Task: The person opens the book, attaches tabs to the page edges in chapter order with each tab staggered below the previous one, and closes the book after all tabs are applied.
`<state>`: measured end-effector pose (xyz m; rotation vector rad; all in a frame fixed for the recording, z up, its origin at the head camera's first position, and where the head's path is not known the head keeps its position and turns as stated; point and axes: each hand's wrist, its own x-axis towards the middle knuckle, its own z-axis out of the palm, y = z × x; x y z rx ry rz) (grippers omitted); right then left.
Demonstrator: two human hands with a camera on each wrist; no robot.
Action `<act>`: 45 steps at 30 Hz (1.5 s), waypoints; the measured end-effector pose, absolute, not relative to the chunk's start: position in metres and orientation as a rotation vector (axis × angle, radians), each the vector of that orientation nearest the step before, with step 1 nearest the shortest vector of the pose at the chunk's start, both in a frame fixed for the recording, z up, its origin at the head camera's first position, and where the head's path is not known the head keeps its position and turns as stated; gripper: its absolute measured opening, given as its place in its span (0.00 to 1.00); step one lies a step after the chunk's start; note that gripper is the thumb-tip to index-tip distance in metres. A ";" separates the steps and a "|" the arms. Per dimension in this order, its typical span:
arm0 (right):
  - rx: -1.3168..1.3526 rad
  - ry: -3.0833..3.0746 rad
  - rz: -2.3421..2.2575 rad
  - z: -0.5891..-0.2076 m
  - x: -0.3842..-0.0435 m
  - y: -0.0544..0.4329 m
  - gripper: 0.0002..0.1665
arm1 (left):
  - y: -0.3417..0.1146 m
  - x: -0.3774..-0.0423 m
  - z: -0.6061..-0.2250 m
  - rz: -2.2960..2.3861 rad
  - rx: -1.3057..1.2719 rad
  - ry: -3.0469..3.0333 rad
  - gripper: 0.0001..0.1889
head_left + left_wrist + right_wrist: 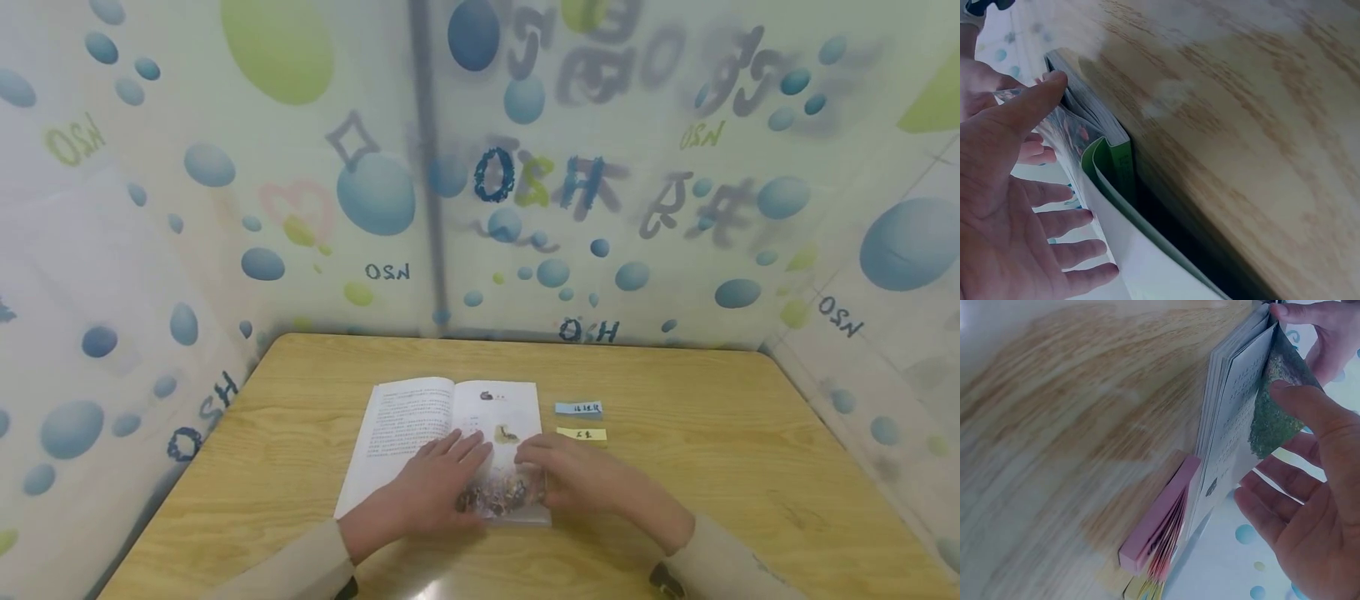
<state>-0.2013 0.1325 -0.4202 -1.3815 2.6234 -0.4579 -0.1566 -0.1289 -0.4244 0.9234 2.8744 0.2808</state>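
From above and just behind, my head camera looks forward and down over the pale yellow-brown wood-grained surface [712, 433], farthest back of the three, taking in the open white-paged paper book [405, 425], both grips and the white hanging printed with blue and green bubbles [517, 275]. My left-wrist camera sits close in on the palm side of my left grip [438, 492], its picture tipped sideways along the book's near edge. My right-wrist camera, equally near and tilted, faces past my right grip [581, 475]; both wrist views share book, grips and bubble print.
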 end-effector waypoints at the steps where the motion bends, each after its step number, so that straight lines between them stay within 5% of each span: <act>1: -1.388 2.624 -0.458 -0.420 -0.202 0.133 0.30 | -0.129 -0.157 -0.425 0.284 0.919 2.873 0.51; 40: -1.246 2.610 -0.611 -0.421 -0.200 0.172 0.19 | -0.170 -0.157 -0.395 0.325 1.024 2.973 0.56; 45: -1.233 2.617 -0.590 -0.423 -0.201 0.172 0.19 | -0.179 -0.158 -0.392 0.314 1.022 3.039 0.47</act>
